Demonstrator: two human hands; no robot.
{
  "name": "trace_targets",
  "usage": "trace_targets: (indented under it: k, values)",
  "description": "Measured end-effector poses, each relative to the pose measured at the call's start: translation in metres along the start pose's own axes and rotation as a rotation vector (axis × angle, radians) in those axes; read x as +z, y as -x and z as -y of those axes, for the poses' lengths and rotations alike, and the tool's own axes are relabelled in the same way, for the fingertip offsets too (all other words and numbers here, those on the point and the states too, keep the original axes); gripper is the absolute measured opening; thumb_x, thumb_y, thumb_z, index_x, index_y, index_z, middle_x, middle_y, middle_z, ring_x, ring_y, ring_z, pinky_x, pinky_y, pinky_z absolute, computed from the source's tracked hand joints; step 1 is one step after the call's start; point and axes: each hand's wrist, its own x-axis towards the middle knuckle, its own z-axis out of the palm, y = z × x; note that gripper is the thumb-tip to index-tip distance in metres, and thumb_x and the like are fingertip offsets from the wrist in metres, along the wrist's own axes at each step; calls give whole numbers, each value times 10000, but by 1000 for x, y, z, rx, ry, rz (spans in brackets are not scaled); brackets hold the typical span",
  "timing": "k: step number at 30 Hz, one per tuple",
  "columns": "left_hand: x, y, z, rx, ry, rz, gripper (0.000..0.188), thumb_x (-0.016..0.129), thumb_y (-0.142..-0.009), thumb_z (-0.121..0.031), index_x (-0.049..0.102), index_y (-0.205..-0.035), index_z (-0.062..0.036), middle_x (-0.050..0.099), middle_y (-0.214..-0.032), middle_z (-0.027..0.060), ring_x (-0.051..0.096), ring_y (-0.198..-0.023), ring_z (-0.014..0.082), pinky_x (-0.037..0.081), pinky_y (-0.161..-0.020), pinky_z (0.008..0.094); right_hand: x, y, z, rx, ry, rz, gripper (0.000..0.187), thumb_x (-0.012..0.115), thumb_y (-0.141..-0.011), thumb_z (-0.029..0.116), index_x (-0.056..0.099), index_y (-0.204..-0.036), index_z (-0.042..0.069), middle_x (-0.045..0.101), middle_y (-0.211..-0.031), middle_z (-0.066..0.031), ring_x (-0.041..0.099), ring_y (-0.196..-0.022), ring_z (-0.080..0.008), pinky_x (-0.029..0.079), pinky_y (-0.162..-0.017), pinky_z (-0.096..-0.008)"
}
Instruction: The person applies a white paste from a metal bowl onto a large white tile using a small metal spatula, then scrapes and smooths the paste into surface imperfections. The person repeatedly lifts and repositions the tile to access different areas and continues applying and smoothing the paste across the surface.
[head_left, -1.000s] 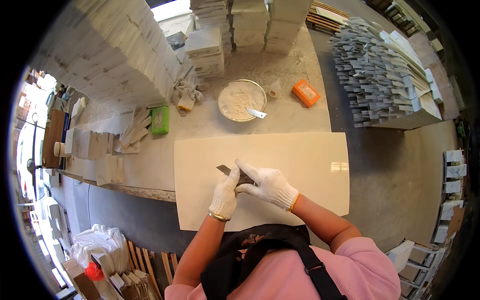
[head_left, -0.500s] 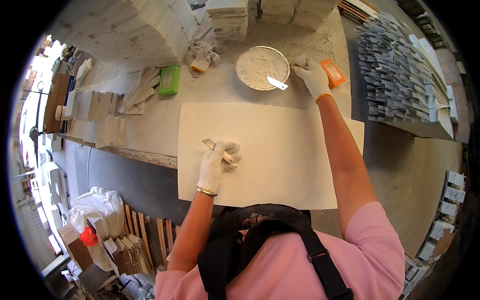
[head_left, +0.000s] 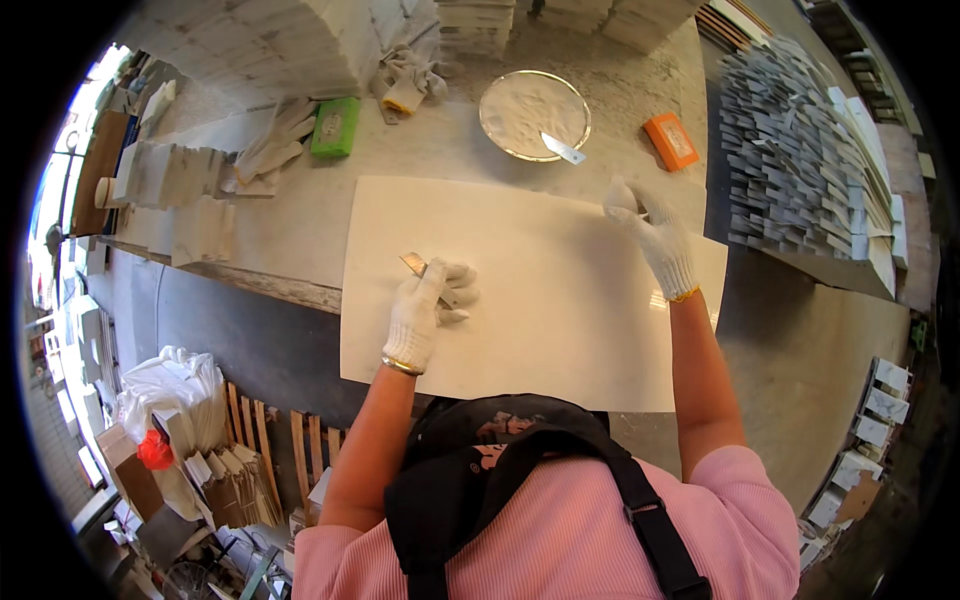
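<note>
A large white slab [head_left: 540,290] lies in front of me on the bench. My left hand [head_left: 425,305], in a white knit glove, is closed around a small flat scraper [head_left: 413,264] above the slab's left part. My right hand [head_left: 650,232], gloved too, hovers by the slab's far right edge with its fingers curled together. Something whitish may sit at its fingertips, too unclear to name. Beyond the slab stands a round bowl [head_left: 520,108] of white paste or powder, with a second scraper [head_left: 562,148] leaning over its near rim.
An orange box [head_left: 670,141] lies right of the bowl, a green box [head_left: 334,128] to the left. Used gloves [head_left: 408,80] lie near tall stacks of stone slabs [head_left: 255,50]. Stone blocks [head_left: 168,174] stand far left; stacked grey strips [head_left: 790,150] stand right of the bench.
My right hand has moved from beside the bowl back toward me, over the slab's far right edge. My left hand stays over the slab with the scraper. The view has shifted slightly.
</note>
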Motion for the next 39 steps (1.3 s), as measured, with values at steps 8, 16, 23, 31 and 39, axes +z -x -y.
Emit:
trace_targets:
  k: [8,16,23,31,39]
  values:
    - [-1,-5,3,-10,36,-11,555,511,-1013,-471,627,-1198,39,703,-1146,151,720,-938,234,565,-667,286,22,11,5,41,-35,188,564,728,-853,368,642,-1280,9,692,-1203,-143,637,-1092,-197,488,-938,-313]
    - [-1,-3,4,15,30,1,557,512,-1014,-470,623,-1202,42,698,-1148,152,716,-929,221,568,-658,281,26,3,5,29,48,194,551,720,-846,377,662,-1255,12,713,-1169,-151,664,-1070,-234,493,-944,-336]
    - [0,-3,3,25,20,9,593,517,-1010,-485,605,-1222,62,691,-1162,169,719,-936,222,578,-642,271,28,-2,-1,48,75,209,523,715,-835,366,681,-1222,17,725,-1135,-144,675,-1047,-234,501,-927,-337]
    - [-3,-6,8,39,28,15,589,519,-1009,-480,608,-1217,64,694,-1149,165,719,-938,222,583,-631,271,30,-4,-1,59,152,189,521,685,-834,398,693,-1207,35,731,-1093,-140,679,-1003,-244,507,-895,-345]
    - [-3,-5,8,43,24,13,593,520,-1010,-479,604,-1225,67,692,-1152,165,720,-933,225,586,-626,272,30,-2,8,77,143,198,510,686,-829,395,699,-1193,37,730,-1074,-140,676,-976,-247,506,-874,-343]
